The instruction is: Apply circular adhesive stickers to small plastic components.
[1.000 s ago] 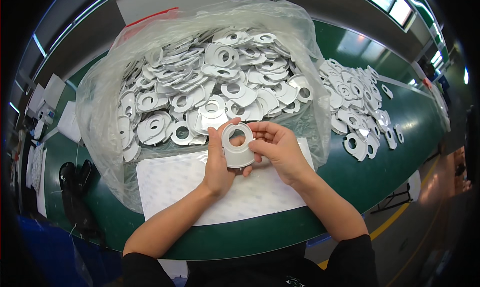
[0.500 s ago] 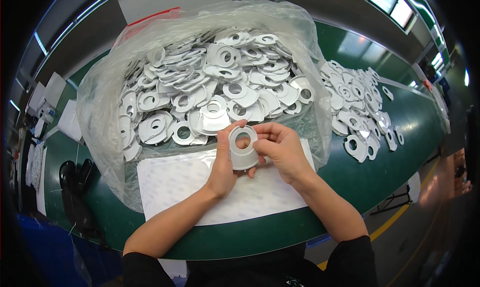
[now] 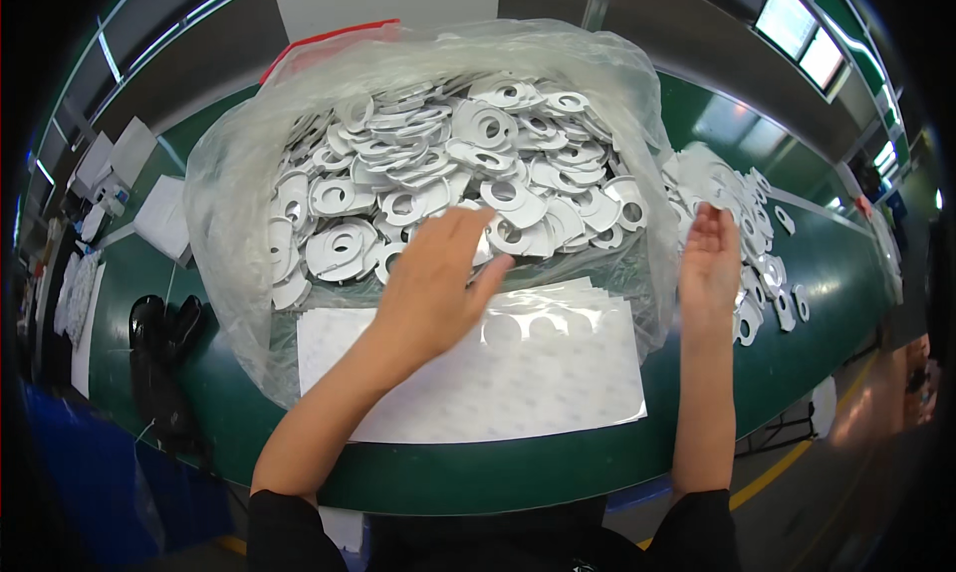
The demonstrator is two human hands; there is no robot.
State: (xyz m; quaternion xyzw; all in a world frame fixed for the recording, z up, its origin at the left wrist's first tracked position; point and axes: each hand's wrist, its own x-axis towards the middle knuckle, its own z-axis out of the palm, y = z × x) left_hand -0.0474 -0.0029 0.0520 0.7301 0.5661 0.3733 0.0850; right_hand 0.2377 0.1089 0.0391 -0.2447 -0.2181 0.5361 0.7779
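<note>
Fingers, left: fingers [image 3: 466,235] stretched flat and a little apart, tips over the near edge of the heap in the bag; whether they touch or pinch a disc beneath cannot be told

Left hand: left hand [image 3: 435,285] palm down, across the bag's front lip, forearm coming up from the lower edge over the sheets

Fingers, right: fingers [image 3: 713,224] straight and close together, pointing up and away; nothing visibly gripped

Right hand: right hand [image 3: 709,261] edge-on, thumb side up, at the near edge of the loose pile, just right of the bag; its far side is hidden

Discs: discs [image 3: 468,174] pale grey and flat, each with an off-centre round hole; heaped and overlapping, filling the bag

Bag: bag [image 3: 234,224] clear plastic, mouth open and rolled back, standing on the bench straight ahead

Pile: pile [image 3: 742,199] of the same discs lying loose on the bench, right of the bag, spreading toward the far right

Sheets: sheets [image 3: 528,373] white and glossy, stacked flat between the bag and the bench's near edge; round cut-outs show along the top edge by the left hand

Bench: bench [image 3: 817,303] green, curving across the view; black object [image 3: 159,353] at its left end; white papers [image 3: 159,214] left of the bag
</note>
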